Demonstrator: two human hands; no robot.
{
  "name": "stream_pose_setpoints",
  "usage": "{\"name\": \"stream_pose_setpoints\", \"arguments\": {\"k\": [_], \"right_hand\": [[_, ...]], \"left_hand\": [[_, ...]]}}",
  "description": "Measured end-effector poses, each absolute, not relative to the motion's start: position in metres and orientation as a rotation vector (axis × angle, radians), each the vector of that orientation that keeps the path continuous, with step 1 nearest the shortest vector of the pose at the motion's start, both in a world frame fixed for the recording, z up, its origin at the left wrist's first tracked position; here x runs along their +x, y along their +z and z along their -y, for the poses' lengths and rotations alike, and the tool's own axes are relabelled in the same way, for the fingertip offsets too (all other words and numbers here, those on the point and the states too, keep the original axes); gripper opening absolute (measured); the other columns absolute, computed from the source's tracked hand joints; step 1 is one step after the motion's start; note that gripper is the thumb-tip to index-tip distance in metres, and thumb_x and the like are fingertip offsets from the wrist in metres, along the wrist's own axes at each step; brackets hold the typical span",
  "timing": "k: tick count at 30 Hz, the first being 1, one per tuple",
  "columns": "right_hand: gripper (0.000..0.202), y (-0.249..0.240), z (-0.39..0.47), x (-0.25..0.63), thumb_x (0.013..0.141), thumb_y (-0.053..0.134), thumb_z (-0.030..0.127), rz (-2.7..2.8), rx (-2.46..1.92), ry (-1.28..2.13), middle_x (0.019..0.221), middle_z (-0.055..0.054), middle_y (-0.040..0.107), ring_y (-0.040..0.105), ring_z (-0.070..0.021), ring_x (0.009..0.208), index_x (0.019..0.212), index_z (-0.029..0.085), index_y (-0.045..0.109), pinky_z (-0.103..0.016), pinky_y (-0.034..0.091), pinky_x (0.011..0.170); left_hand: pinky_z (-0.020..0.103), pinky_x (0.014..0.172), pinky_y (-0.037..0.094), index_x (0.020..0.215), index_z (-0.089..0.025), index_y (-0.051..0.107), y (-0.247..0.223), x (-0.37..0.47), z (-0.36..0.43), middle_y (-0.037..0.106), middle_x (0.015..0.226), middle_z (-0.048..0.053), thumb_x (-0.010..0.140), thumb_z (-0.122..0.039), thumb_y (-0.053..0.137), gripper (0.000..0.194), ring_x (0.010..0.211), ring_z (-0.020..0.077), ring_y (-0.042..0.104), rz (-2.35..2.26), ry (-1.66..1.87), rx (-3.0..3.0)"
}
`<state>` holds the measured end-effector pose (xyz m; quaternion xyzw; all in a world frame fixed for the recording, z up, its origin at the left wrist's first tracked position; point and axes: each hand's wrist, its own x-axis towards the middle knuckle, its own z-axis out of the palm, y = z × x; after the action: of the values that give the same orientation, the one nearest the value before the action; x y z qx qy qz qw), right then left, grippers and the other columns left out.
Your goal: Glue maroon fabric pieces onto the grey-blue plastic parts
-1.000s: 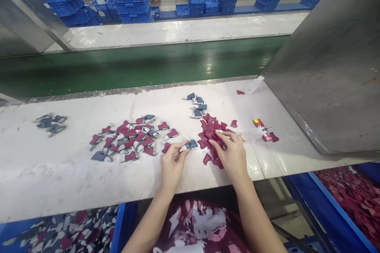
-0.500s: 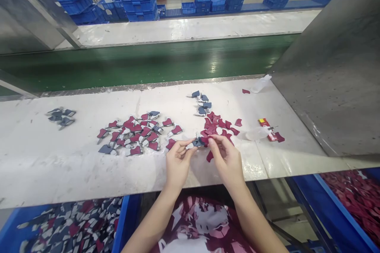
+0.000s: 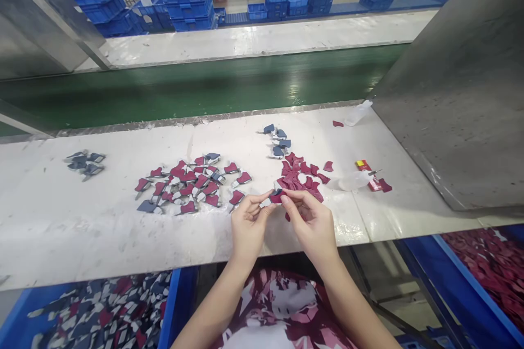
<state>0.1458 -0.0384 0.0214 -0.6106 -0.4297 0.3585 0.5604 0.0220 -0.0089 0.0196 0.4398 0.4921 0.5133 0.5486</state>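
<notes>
My left hand [image 3: 249,223] pinches the pale end of a small dark blue and grey plastic part [image 3: 266,203] above the table's front. On that part's face lies a maroon curved plate [image 3: 277,196], gripped by the fingertips of my right hand [image 3: 311,221]. The two pieces touch; fingers hide how closely they fit. Just beyond my right hand spreads a heap of loose maroon plates [image 3: 295,177]. Left of my hands lies a pile of grey parts with maroon faces [image 3: 192,185], a few blue-faced ones among them.
Several blue-grey parts [image 3: 278,142] lie behind the maroon heap, more [image 3: 85,163] at far left. Clear plastic bottles [image 3: 354,181] and a red packet [image 3: 364,166] are at right, near a metal panel [image 3: 458,98]. Filled blue bins [image 3: 176,305] stand below the table. A green belt [image 3: 229,84] runs behind.
My right hand has brought the maroon plate leftward onto the dark blue part, covering much of its face. My left hand keeps its hold.
</notes>
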Motion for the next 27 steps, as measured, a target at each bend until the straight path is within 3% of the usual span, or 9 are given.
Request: {"name": "stream_pose_setpoints", "arguments": {"k": [8, 14, 19, 23, 27], "right_hand": [[0.017, 0.027, 0.041, 0.147, 0.091, 0.068, 0.03, 1.141, -1.429, 0.648, 0.079, -0.002, 0.07, 0.06, -0.012, 0.061, 0.102, 0.022, 0.077, -0.026, 0.05, 0.057], [0.019, 0.033, 0.043, 0.143, 0.093, 0.064, 0.02, 1.311, -1.411, 0.355, 0.077, -0.002, 0.067, 0.057, -0.0099, 0.058, 0.107, 0.022, 0.078, -0.025, 0.049, 0.052], [0.028, 0.03, 0.046, 0.14, 0.091, 0.067, 0.02, 1.28, -1.429, 0.209, 0.073, 0.001, 0.053, 0.049, -0.0092, 0.057, 0.117, 0.029, 0.075, -0.025, 0.045, 0.05], [0.045, 0.034, 0.046, 0.147, 0.091, 0.068, 0.031, 1.117, -1.396, 0.512, 0.087, -0.002, 0.056, 0.056, -0.0122, 0.071, 0.136, 0.031, 0.062, -0.024, 0.05, 0.055], [0.03, 0.039, 0.041, 0.161, 0.097, 0.059, 0.039, 1.131, -1.27, 0.918, 0.1, -0.004, 0.062, 0.059, -0.0124, 0.074, 0.123, 0.03, 0.07, -0.026, 0.052, 0.062]], "left_hand": [[0.029, 0.083, 0.064, 0.087, -0.016, 0.072, 0.028, 0.02, 0.01, 0.08, 0.105, 0.012, 0.072, -0.022, 0.083, 0.02, 0.097, 0.0242, 0.078, -1.101, 1.172, 1.02], [0.032, 0.086, 0.064, 0.085, -0.014, 0.073, 0.032, 0.023, 0.009, 0.081, 0.094, 0.011, 0.071, -0.028, 0.086, 0.023, 0.091, 0.024, 0.079, -1.121, 1.191, 0.874], [0.031, 0.083, 0.064, 0.085, -0.014, 0.074, 0.041, 0.024, 0.011, 0.081, 0.09, 0.01, 0.069, -0.027, 0.088, 0.024, 0.086, 0.0234, 0.079, -1.104, 1.209, 0.862], [0.029, 0.082, 0.065, 0.098, -0.015, 0.076, 0.051, 0.023, 0.017, 0.081, 0.099, 0.011, 0.072, -0.025, 0.086, 0.029, 0.09, 0.0246, 0.079, -1.111, 1.213, 0.898], [0.029, 0.083, 0.066, 0.107, -0.016, 0.076, 0.054, 0.02, 0.02, 0.08, 0.105, 0.011, 0.075, -0.023, 0.084, 0.033, 0.094, 0.0256, 0.078, -1.075, 1.178, 0.944]]}}
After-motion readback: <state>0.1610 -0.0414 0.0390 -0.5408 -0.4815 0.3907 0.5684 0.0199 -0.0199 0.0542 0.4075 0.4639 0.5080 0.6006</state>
